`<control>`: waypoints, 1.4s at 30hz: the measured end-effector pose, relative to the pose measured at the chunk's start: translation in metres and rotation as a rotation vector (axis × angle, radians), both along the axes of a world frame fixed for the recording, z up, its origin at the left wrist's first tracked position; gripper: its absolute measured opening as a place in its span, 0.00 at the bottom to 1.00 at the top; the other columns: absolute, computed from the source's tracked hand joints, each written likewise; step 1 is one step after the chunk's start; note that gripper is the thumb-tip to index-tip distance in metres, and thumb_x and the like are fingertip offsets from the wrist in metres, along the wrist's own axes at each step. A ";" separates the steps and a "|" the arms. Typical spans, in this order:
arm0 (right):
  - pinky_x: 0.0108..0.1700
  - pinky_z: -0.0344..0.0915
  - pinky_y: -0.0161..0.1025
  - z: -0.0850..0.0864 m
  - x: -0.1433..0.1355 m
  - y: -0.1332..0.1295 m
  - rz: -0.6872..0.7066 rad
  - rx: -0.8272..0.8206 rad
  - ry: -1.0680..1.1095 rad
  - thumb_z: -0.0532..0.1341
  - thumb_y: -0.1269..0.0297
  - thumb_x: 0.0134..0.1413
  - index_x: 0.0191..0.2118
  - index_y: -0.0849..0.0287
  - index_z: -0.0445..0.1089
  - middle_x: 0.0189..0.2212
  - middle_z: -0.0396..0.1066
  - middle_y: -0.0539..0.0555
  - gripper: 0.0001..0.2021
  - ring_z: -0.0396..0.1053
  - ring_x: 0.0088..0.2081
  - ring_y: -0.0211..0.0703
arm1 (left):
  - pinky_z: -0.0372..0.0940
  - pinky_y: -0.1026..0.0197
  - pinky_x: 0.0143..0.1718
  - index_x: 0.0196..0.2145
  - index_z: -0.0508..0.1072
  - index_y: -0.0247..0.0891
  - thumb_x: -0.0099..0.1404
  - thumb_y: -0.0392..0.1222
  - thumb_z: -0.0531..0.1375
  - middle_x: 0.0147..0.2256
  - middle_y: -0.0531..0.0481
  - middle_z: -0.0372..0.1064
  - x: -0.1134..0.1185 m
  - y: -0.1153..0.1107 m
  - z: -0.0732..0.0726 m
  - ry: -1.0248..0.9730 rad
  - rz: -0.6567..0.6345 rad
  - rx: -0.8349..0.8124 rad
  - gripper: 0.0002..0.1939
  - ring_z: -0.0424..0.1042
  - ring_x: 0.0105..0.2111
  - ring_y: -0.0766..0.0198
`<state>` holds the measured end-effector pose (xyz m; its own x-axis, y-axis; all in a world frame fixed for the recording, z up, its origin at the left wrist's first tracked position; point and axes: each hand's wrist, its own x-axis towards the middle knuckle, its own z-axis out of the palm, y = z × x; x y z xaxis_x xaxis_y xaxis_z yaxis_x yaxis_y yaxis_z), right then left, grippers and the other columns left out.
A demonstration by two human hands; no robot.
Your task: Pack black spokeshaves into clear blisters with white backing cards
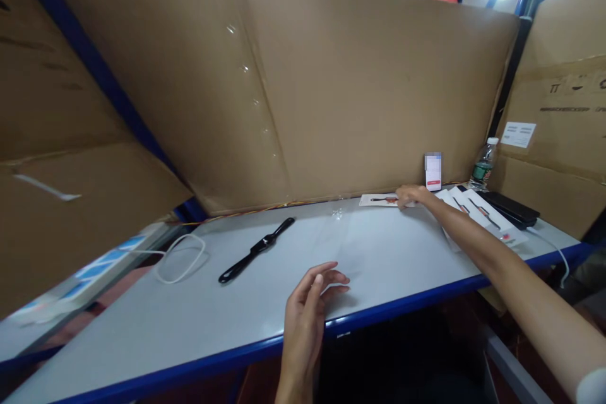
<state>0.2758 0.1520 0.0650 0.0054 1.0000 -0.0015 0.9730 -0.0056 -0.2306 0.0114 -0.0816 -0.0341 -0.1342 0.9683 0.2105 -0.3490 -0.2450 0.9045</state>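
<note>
The left hand (307,306) is over the table's near edge with fingers loosely curled and nothing in it; I can't tell whether its fingertips touch the top. Taking it as the middle of the dial, the right hand (409,196), well apart from it, reaches out between one and two o'clock. It covers the right end of a flat printed card (377,199) near the back edge; whether the fingers pinch it or only press on it I can't tell.

The phone (433,172) stands upright just beyond that hand, so a knuckle swung right could knock it over. The right forearm crosses above the fanned cards (483,214) at two o'clock; if it dips, it could drag them out of line. Lifting the single card by one corner might crease it.

Past the fan, also near two o'clock, are a black case (514,208) and a bottle (483,167), which might tip if the case were shoved back.

The black tool (258,249) lies slantwise at half past ten, touched by neither hand. The white cable (180,265) loops beyond it towards half past nine; a wide leftward sweep could snag it.
</note>
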 end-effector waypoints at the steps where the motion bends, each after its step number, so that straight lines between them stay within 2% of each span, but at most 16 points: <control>1: 0.45 0.71 0.41 0.001 -0.005 -0.002 0.029 -0.029 -0.046 0.71 0.65 0.56 0.39 0.69 0.77 0.40 0.79 0.59 0.11 0.76 0.41 0.45 | 0.74 0.53 0.39 0.44 0.79 0.36 0.65 0.56 0.65 0.33 0.44 0.76 0.001 0.000 0.000 -0.002 0.011 0.002 0.20 0.76 0.37 0.55; 4: 0.44 0.66 0.39 0.006 -0.022 -0.015 0.143 -0.061 -0.186 0.71 0.70 0.50 0.39 0.73 0.78 0.40 0.80 0.65 0.11 0.77 0.43 0.48 | 0.73 0.55 0.37 0.43 0.79 0.35 0.65 0.56 0.64 0.32 0.45 0.76 0.007 -0.003 0.005 -0.002 0.019 0.015 0.20 0.76 0.36 0.56; 7: 0.45 0.66 0.42 0.010 -0.032 -0.038 0.238 -0.023 -0.266 0.68 0.67 0.55 0.46 0.70 0.77 0.46 0.78 0.69 0.14 0.76 0.47 0.54 | 0.73 0.55 0.38 0.42 0.79 0.35 0.66 0.56 0.63 0.32 0.45 0.75 0.010 -0.004 0.011 0.008 0.018 0.025 0.20 0.76 0.36 0.57; 10: 0.46 0.67 0.46 0.004 -0.029 -0.071 0.271 0.020 -0.299 0.64 0.59 0.62 0.55 0.66 0.73 0.52 0.75 0.71 0.20 0.75 0.50 0.61 | 0.72 0.55 0.39 0.43 0.78 0.34 0.66 0.54 0.63 0.32 0.45 0.75 0.010 -0.002 0.013 0.004 0.029 0.033 0.19 0.76 0.36 0.57; 14: 0.48 0.66 0.48 -0.026 -0.011 -0.126 0.183 0.067 -0.301 0.57 0.55 0.66 0.63 0.62 0.65 0.54 0.72 0.69 0.25 0.72 0.53 0.62 | 0.72 0.57 0.38 0.41 0.78 0.35 0.65 0.54 0.64 0.31 0.46 0.74 0.011 0.001 0.010 -0.045 0.086 0.081 0.18 0.76 0.34 0.59; 18: 0.48 0.64 0.48 -0.067 0.007 -0.164 -0.002 0.241 -0.235 0.56 0.53 0.66 0.63 0.63 0.64 0.50 0.73 0.67 0.26 0.71 0.51 0.61 | 0.70 0.59 0.34 0.40 0.78 0.36 0.65 0.53 0.64 0.29 0.48 0.73 0.007 0.008 0.008 0.019 0.164 0.095 0.17 0.75 0.32 0.60; 20: 0.49 0.64 0.49 -0.082 0.013 -0.171 -0.048 0.298 -0.203 0.56 0.51 0.67 0.63 0.63 0.64 0.51 0.73 0.67 0.26 0.70 0.52 0.61 | 0.70 0.60 0.33 0.40 0.77 0.36 0.64 0.53 0.63 0.29 0.48 0.73 -0.005 0.016 0.008 0.154 0.273 0.100 0.17 0.75 0.32 0.59; 22: 0.50 0.64 0.50 -0.092 0.018 -0.172 -0.071 0.337 -0.185 0.56 0.51 0.68 0.63 0.62 0.64 0.52 0.72 0.67 0.26 0.69 0.53 0.61 | 0.70 0.59 0.35 0.42 0.77 0.36 0.65 0.52 0.60 0.31 0.46 0.75 -0.027 0.029 0.011 0.388 0.448 0.080 0.16 0.75 0.34 0.58; 23: 0.50 0.64 0.50 -0.095 0.019 -0.172 -0.072 0.347 -0.181 0.55 0.52 0.68 0.63 0.63 0.64 0.52 0.72 0.67 0.26 0.68 0.53 0.61 | 0.70 0.58 0.38 0.45 0.76 0.36 0.67 0.49 0.58 0.34 0.45 0.76 -0.041 0.037 0.014 0.565 0.551 0.042 0.16 0.76 0.37 0.57; 25: 0.50 0.64 0.50 -0.098 0.021 -0.171 -0.055 0.354 -0.174 0.55 0.53 0.69 0.63 0.63 0.64 0.53 0.73 0.67 0.25 0.68 0.53 0.61 | 0.69 0.57 0.47 0.50 0.74 0.36 0.69 0.46 0.54 0.41 0.43 0.77 -0.072 0.055 0.021 1.043 0.739 -0.134 0.17 0.76 0.43 0.56; 27: 0.50 0.64 0.50 -0.100 0.022 -0.170 -0.030 0.355 -0.163 0.55 0.53 0.69 0.64 0.63 0.64 0.53 0.73 0.67 0.25 0.68 0.53 0.61 | 0.65 0.53 0.53 0.54 0.72 0.34 0.69 0.44 0.55 0.45 0.40 0.77 -0.101 0.075 0.031 1.163 0.781 -0.231 0.19 0.75 0.48 0.52; 31: 0.50 0.65 0.50 -0.102 0.023 -0.171 -0.001 0.370 -0.146 0.54 0.54 0.69 0.63 0.61 0.65 0.54 0.72 0.67 0.24 0.69 0.53 0.61 | 0.62 0.53 0.56 0.55 0.73 0.33 0.64 0.41 0.62 0.53 0.34 0.74 -0.141 0.113 0.042 1.340 0.713 -0.368 0.22 0.70 0.57 0.46; 35: 0.49 0.65 0.51 -0.103 0.022 -0.173 0.011 0.393 -0.133 0.55 0.54 0.69 0.62 0.61 0.66 0.53 0.73 0.66 0.23 0.69 0.52 0.61 | 0.63 0.54 0.55 0.48 0.77 0.33 0.58 0.41 0.69 0.52 0.36 0.75 -0.163 0.137 0.038 1.482 0.528 -0.458 0.20 0.71 0.56 0.48; 39: 0.49 0.64 0.51 -0.103 0.021 -0.175 0.008 0.397 -0.095 0.56 0.55 0.69 0.62 0.63 0.67 0.52 0.73 0.67 0.23 0.69 0.52 0.62 | 0.68 0.47 0.54 0.46 0.76 0.34 0.68 0.49 0.64 0.48 0.43 0.76 -0.184 0.138 0.032 1.581 0.407 -0.525 0.16 0.75 0.48 0.56; 42: 0.51 0.64 0.51 -0.100 0.020 -0.176 0.005 0.404 -0.055 0.57 0.56 0.68 0.61 0.63 0.68 0.53 0.72 0.67 0.22 0.68 0.54 0.63 | 0.70 0.48 0.51 0.44 0.76 0.34 0.70 0.50 0.63 0.46 0.45 0.76 -0.199 0.131 0.030 1.614 0.369 -0.576 0.15 0.75 0.46 0.57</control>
<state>0.2962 -0.0244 -0.0352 -0.0101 0.9201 0.3917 0.9837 0.0794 -0.1613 -0.1879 0.0499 -0.0039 -0.3663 0.9304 0.0142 0.9021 0.3513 0.2506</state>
